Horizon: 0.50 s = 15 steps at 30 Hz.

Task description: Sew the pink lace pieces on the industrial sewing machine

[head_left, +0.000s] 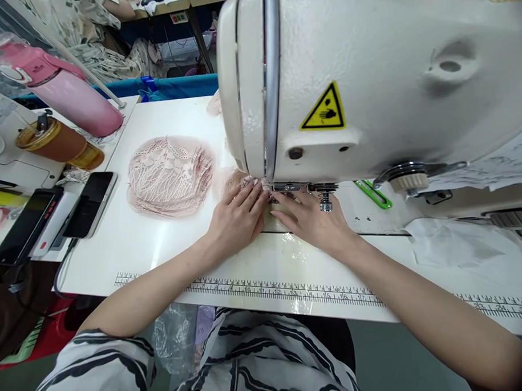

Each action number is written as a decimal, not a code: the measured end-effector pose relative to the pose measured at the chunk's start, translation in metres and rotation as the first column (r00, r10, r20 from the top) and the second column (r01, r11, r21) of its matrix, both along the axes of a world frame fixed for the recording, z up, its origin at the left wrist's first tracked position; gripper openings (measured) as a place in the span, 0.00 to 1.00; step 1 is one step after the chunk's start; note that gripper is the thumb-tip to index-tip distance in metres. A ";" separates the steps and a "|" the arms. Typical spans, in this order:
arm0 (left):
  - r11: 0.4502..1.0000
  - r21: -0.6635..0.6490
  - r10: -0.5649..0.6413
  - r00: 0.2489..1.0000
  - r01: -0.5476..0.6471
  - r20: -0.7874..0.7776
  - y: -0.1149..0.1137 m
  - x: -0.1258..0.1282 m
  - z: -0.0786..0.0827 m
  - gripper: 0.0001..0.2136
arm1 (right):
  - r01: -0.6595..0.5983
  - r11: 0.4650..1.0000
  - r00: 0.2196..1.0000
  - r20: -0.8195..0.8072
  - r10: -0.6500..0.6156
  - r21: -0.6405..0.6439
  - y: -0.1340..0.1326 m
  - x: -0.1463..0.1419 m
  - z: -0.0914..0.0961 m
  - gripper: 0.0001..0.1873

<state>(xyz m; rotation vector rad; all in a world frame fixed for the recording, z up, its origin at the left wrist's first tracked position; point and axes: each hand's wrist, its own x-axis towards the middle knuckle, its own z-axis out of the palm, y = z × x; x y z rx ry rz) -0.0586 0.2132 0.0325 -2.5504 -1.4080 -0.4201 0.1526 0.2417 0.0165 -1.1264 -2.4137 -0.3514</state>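
A white sewing machine (368, 74) fills the upper right, its needle area above my hands. My left hand (239, 212) lies palm down with fingers stretched flat on a piece of pale pink lace fabric (228, 180), left of the presser foot. On the other side, my right hand (311, 217) rests on the machine bed, fingers extended and pointing left towards the needle area. The machine head partly covers those fingers. Much of the lace under the hands is hidden. Farther left lies a pile of pink lace pieces (171, 176) with fringed edges.
A green-handled cutter (373, 193) lies right of the needle, near white cloth (469, 242). Along the front edge runs a printed ruler (249, 288). At left are a pink bottle (68, 89), an amber cup (61, 144) and a phone (90, 205). Another person's arm (120, 7) shows behind.
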 end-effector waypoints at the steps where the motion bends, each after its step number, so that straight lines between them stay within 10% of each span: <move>1: 1.000 -0.003 0.002 1.000 -0.002 0.005 0.000 0.000 0.000 0.20 | 0.002 1.000 1.000 -0.011 -0.002 -0.013 0.001 0.000 0.000 0.21; 15: 0.991 -0.086 0.105 0.994 -0.106 -0.019 0.002 0.001 0.009 0.21 | -0.055 0.957 0.938 -0.344 -0.049 -0.286 0.024 0.007 -0.008 0.19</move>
